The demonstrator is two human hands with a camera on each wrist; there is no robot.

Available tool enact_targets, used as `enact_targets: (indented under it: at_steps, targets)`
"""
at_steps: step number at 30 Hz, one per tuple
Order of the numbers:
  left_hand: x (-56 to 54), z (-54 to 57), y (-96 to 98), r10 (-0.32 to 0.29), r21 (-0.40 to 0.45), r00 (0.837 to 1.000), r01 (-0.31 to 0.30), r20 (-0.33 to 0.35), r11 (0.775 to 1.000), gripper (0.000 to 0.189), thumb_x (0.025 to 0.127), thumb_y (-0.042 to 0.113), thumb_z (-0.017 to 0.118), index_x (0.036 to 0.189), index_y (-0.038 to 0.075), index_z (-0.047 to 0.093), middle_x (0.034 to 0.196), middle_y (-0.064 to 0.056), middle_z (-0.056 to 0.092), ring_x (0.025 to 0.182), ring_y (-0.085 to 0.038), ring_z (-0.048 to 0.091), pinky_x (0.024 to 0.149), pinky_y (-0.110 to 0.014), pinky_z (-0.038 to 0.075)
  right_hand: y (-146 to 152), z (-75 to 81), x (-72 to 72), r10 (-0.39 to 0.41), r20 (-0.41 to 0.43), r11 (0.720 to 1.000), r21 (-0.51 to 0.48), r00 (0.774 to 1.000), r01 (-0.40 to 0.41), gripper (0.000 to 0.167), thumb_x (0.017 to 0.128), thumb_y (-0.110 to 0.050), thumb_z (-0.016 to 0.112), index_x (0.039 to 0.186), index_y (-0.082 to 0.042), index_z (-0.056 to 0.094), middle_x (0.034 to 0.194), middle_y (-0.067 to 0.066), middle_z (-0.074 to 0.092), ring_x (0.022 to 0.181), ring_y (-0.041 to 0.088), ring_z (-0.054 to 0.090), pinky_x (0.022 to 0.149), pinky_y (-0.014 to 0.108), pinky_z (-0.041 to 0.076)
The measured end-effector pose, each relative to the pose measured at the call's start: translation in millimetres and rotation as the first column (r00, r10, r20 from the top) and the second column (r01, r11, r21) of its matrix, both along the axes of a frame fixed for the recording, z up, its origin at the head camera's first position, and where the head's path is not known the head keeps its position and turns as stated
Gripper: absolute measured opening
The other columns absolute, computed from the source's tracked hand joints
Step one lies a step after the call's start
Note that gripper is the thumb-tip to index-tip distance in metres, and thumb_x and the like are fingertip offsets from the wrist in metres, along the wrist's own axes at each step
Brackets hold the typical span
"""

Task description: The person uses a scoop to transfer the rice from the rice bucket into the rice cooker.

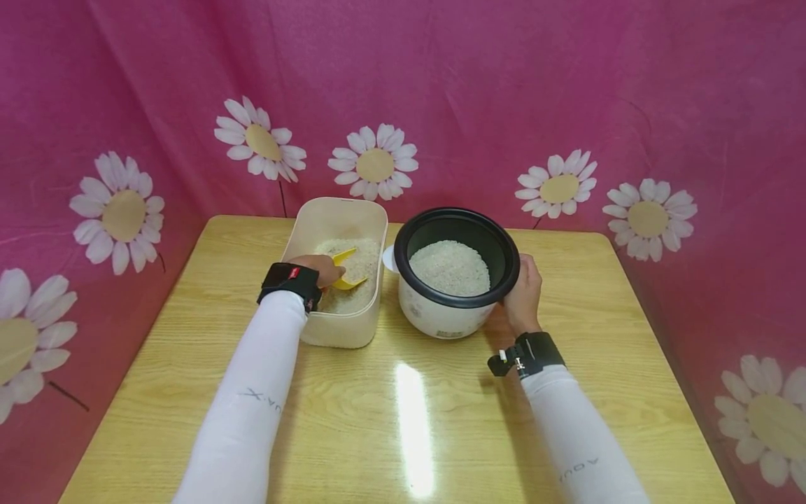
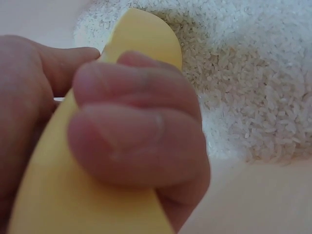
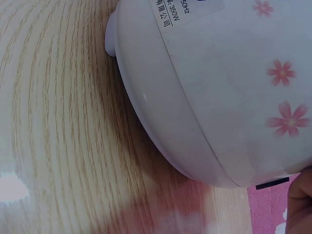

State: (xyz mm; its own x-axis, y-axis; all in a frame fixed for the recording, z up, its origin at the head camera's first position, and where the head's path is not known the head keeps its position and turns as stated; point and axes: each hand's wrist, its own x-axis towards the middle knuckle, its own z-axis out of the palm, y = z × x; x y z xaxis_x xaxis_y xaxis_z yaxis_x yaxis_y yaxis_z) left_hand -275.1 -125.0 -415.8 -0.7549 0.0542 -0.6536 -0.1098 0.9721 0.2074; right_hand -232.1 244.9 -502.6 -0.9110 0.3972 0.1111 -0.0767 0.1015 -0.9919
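One left hand (image 1: 322, 270), centre left of the head view, inside a pale bin (image 1: 343, 332): fingers curled round a yellow scoop (image 2: 146, 39), blade toward loose rice (image 2: 253, 97) at upper right of the left-wrist view. Scoop load: not readable. One right hand (image 1: 524, 294), right of centre, against the side of a white rice cooker (image 1: 434, 319): fingers partly hidden, impossible to tell whether curled or flat. One rice heap (image 1: 448, 269) inside the cooker, near frame centre, just right of the bin; both vessels on a wooden table (image 1: 157, 406). Step in hand, by judgement: filling of the scoop from the bin, with the cooker steadied by the other hand. Next move, by judgement: calling for a full scoop kept level, a lift clear of the bin wall, and a short carry rightward over the black rim (image 1: 450, 301).
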Motion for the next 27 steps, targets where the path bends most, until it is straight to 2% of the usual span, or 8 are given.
enact_targets:
  at_steps: [6,17,27]
  targets:
    - [6.1,7.1,1.6,-0.002,0.004,1.000,0.002,-0.005,1.000,0.046,0.109,0.047,0.039,0.107,0.006,0.060,0.089,-0.008,0.050,0.085,-0.022,0.052,0.075,-0.032,0.039,0.0,-1.3,-0.3,-0.004,-0.006,1.000,0.026,1.000,0.004,0.028,0.112,-0.036,0.036,0.101,-0.028,0.060,0.088,-0.009,0.057,0.077,0.004,0.055,0.068,0.016,0.048]
    - [0.6,0.9,-0.6,0.015,0.022,1.000,-0.015,0.006,1.000,0.046,0.110,0.047,0.038,0.098,0.007,0.059,0.084,-0.006,0.049,0.079,-0.021,0.051,0.072,-0.031,0.040,-0.1,-0.4,-0.1,0.002,-0.007,1.000,-0.003,1.000,-0.002,0.028,0.112,-0.035,0.037,0.101,-0.027,0.060,0.089,-0.009,0.057,0.081,0.005,0.055,0.071,0.017,0.048]
    - [8.0,9.2,0.6,-0.008,0.052,1.000,0.008,-0.007,0.999,0.047,0.111,0.043,0.034,0.091,0.008,0.057,0.079,-0.005,0.048,0.077,-0.020,0.050,0.070,-0.029,0.039,0.0,-0.4,0.0,0.008,0.000,1.000,-0.017,1.000,-0.008,0.028,0.112,-0.036,0.036,0.103,-0.026,0.061,0.088,-0.008,0.057,0.078,0.006,0.055,0.070,0.016,0.049]
